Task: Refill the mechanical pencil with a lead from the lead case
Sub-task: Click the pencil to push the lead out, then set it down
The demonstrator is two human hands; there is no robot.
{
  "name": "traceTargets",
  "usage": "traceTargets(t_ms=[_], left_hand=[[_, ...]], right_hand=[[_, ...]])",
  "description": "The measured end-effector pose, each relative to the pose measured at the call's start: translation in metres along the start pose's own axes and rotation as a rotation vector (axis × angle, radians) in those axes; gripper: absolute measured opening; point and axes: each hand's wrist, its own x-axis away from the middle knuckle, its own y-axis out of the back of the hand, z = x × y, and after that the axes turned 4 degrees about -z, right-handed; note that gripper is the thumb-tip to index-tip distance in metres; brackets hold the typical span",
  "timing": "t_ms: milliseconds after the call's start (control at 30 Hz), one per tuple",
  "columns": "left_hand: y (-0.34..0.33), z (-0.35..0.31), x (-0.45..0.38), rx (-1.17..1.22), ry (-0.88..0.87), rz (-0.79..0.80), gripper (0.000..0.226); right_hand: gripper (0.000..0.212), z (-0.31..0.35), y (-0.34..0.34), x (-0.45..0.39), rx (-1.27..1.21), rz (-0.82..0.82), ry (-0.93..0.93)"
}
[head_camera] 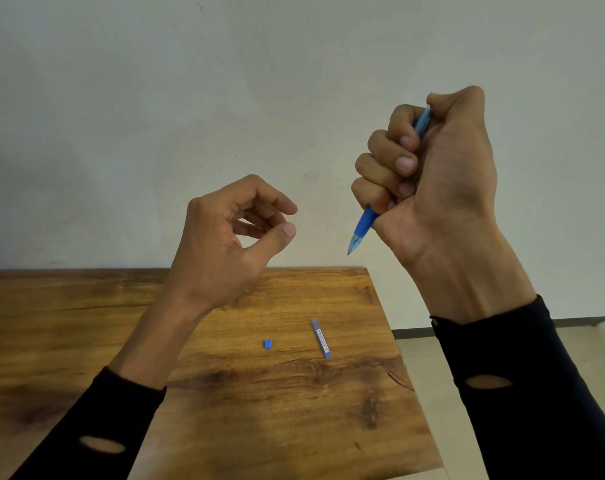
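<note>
My right hand (pixel 432 174) is raised high above the table and closed in a fist around the blue mechanical pencil (pixel 363 226). The pencil's tip points down and left, and my thumb covers its top end. My left hand (pixel 231 237) hovers to the left at a lower height, fingers loosely curled and apart, with thumb and forefinger near each other; I see nothing between them. On the wooden table (pixel 224 410) lie the slim bluish lead case (pixel 321 338) and, to its left, a small blue cap (pixel 267 344).
The table's right edge (pixel 408 375) runs close to the lead case, with pale floor beyond it. A plain light wall stands behind the table. Both forearms wear black sleeves.
</note>
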Motion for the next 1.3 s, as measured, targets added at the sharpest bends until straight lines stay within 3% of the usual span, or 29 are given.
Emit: traceTargets(t_ms=[967,1300], left_hand=[[-0.003,0.004,0.0,0.012,-0.002,0.017,0.015],[-0.006,0.008,0.004,0.009,-0.068,0.128,0.024]], right_hand=[[0.052,0.002,0.005,-0.005,-0.014,-0.025,0.007],[0.053,-0.002,0.015,-0.013,-0.05,-0.034,-0.027]])
